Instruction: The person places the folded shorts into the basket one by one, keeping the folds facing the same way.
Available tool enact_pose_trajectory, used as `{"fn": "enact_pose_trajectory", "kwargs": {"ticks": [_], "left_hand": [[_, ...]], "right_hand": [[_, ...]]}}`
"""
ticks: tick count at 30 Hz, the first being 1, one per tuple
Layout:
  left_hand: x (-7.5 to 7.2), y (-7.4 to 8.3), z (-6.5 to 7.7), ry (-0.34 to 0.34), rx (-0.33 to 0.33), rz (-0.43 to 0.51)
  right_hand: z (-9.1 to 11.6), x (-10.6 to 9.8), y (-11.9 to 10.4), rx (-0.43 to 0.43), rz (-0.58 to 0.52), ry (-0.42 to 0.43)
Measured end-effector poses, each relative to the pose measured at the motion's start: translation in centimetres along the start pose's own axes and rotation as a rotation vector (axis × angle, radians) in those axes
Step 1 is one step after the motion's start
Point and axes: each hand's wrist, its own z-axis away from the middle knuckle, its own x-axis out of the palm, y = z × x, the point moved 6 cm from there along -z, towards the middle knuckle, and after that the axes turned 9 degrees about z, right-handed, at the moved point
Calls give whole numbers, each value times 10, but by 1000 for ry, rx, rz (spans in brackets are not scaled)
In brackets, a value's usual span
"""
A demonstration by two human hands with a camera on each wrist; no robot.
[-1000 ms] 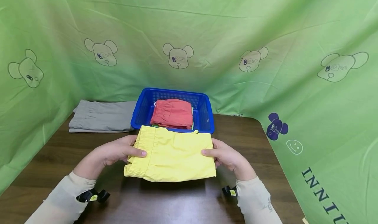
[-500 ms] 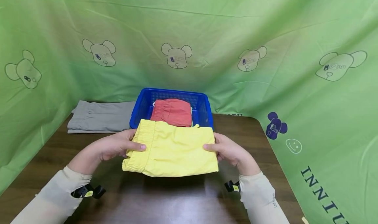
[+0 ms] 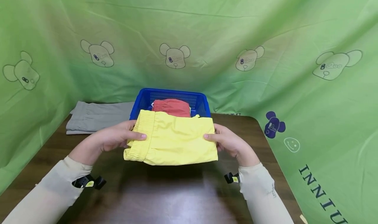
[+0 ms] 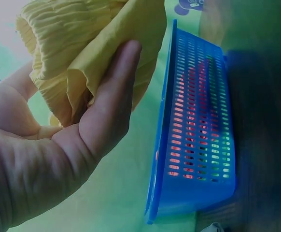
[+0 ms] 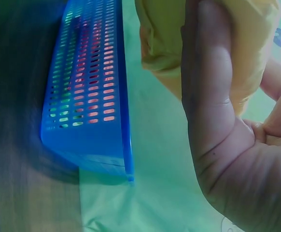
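Note:
Folded yellow shorts (image 3: 180, 138) with a gathered elastic waistband are held up above the table, partly covering the front of a blue basket (image 3: 203, 102). My left hand (image 3: 115, 138) grips the waistband end, thumb on top and fingers underneath. At the other end my right hand (image 3: 231, 142) pinches the shorts the same way. Inside the basket lies a folded red garment (image 3: 172, 106), its lower part hidden behind the shorts. In the left wrist view, red and green cloth shows through the slots of the basket (image 4: 189, 193).
Folded grey pants (image 3: 94, 117) lie on the brown wooden table (image 3: 183, 201) left of the basket. A green printed curtain (image 3: 212, 27) hangs behind and along both sides. Each wrist wears a black strap with a small camera (image 3: 100, 182).
Both hands have moved forward and up in the view with the yellow shorts, which now cover the basket's front rim and more of the red garment.

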Motion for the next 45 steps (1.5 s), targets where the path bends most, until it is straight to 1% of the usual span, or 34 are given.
{"fn": "enact_pose_trajectory", "kwargs": {"ticks": [7,15,18,22,28,30,34,38,41,45], "left_hand": [[-9,4,-10,56,-7,56],[-22,13,-18,81,7,86],[-25,16,-24,95,6,90],[-29,20,-30,122,-3,90],[-38,26,-39,138,-13,93],[-41,29,-42,141,-13,92],[-47,33,-50,138,-11,88],[-53,34,-58,154,-19,90],[-58,34,-62,179,-21,90],[-64,35,-67,192,-4,94]], "right_hand": [[-8,-3,-8,-22,-58,65],[-22,-9,-15,-30,-82,122],[-27,-12,-14,-35,-92,120],[-34,-14,-14,-34,-137,108],[-45,-23,-17,-17,-124,156],[-50,-25,-18,-18,-120,160],[-59,-29,-18,-12,-152,165],[-67,-32,-17,-7,-201,163],[-72,-33,-18,-3,-228,157],[-79,-34,-19,5,-244,169]]}}
